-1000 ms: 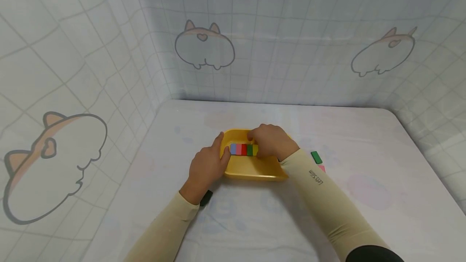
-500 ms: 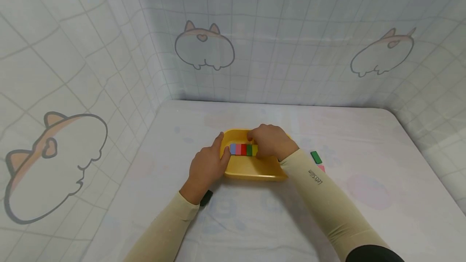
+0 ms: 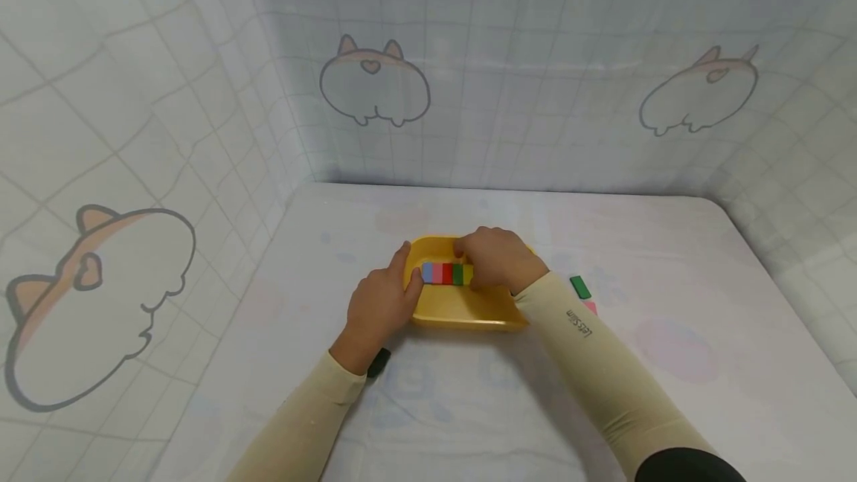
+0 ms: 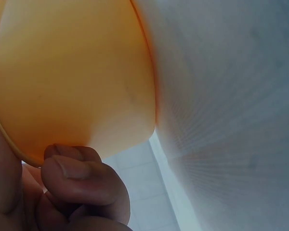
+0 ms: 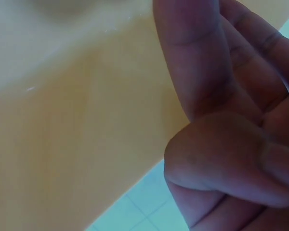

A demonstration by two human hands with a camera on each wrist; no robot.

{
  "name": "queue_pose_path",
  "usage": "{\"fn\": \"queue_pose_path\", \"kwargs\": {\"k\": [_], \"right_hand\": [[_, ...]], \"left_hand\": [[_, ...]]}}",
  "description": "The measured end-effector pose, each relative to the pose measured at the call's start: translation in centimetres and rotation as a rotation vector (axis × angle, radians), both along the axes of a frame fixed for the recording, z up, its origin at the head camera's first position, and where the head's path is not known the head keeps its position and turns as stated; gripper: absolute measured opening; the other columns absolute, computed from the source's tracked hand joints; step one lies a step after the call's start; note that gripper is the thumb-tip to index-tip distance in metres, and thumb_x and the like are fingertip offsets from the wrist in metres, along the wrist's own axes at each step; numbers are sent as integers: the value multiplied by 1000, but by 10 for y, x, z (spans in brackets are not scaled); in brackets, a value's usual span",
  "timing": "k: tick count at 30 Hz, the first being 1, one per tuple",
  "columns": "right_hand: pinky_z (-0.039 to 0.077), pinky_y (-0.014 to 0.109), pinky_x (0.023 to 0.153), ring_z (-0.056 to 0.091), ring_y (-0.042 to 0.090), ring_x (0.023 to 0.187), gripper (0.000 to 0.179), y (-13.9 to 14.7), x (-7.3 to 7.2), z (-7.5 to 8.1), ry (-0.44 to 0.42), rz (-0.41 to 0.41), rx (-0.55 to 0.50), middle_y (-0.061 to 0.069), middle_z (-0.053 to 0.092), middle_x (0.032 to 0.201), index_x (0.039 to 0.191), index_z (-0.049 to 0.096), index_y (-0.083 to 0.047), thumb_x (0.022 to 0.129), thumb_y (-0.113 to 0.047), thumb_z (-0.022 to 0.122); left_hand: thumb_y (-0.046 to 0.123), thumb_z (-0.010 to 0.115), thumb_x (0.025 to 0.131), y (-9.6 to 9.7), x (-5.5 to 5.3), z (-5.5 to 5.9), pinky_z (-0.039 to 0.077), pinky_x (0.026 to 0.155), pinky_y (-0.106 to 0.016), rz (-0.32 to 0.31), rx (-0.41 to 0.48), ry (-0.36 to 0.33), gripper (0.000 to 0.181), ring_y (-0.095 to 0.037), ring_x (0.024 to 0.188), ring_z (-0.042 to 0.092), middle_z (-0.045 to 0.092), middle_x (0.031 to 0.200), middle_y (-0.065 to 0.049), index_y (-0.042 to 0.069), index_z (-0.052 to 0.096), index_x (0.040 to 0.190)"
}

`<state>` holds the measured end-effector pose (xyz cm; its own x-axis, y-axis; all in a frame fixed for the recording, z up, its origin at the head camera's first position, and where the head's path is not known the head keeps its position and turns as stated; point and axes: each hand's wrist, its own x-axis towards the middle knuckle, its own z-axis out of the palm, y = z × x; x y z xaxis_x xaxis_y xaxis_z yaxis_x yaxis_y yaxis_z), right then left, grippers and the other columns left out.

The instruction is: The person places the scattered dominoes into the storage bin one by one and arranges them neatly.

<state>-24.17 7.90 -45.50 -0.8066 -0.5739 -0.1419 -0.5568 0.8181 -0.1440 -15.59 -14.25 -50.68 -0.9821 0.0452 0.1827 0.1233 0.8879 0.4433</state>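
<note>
Multicoloured rectangular-block row [image 3: 448, 274] set in yellow plastic tray [image 3: 469, 307]. Left hand [image 3: 382, 302] grips tray; right hand [image 3: 504, 259], grasp hidden, can't tell. Probably still out: green oblong block [image 3: 580, 287], pink piece [image 3: 591, 307], right of tray.

The head camera looks forward and down from above and behind the hands, far enough back to frame the left hand [image 3: 380, 302], the right hand [image 3: 498, 259], the tray [image 3: 469, 309] between them and the wall [image 3: 535, 95] beyond. Each wrist camera looks from very near past its own hand's fingers at the tray, the left one at its outside. All three views share the tray.
</note>
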Motion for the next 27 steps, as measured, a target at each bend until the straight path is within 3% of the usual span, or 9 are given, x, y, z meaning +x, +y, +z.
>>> {"fn": "queue_pose_path", "kwargs": {"k": [5,11,20,24,27], "right_hand": [[53,41,87,61,19,97,53,3,-2,6,-40,-17,-12,-5,71,105,128,74,-21,78,-26,91],[52,44,94,62,20,108,65,6,-2,23,-84,-12,-34,-4,73,118,138,69,-22,79,-33,93],[55,45,85,67,21,103,55,34,14,57,41,18,-79,-3,74,119,137,68,-20,88,-37,85],[55,44,83,68,20,102,46,50,24,59,97,9,-121,-5,74,117,134,69,-19,93,-35,80],[55,41,76,66,18,92,39,67,29,56,146,-6,-165,-6,74,115,132,70,-19,95,-29,76]], "left_hand": [[48,44,108,-3,-3,1,41,43,-36,-1,-4,-19,66,-23,45,49,50,56,-4,14,38,164],[49,43,108,-10,-4,4,41,43,-37,25,0,-66,67,-25,48,51,52,58,-6,16,35,166],[48,42,108,-21,-8,5,39,41,-37,22,-9,-25,67,-24,45,49,51,56,-5,14,36,166],[49,41,108,-23,-10,4,39,41,-37,14,-13,-16,67,-24,45,48,51,55,-5,14,36,165],[49,41,108,-23,-10,2,40,42,-38,10,-7,-15,67,-25,46,49,51,56,-5,14,36,165]]}}
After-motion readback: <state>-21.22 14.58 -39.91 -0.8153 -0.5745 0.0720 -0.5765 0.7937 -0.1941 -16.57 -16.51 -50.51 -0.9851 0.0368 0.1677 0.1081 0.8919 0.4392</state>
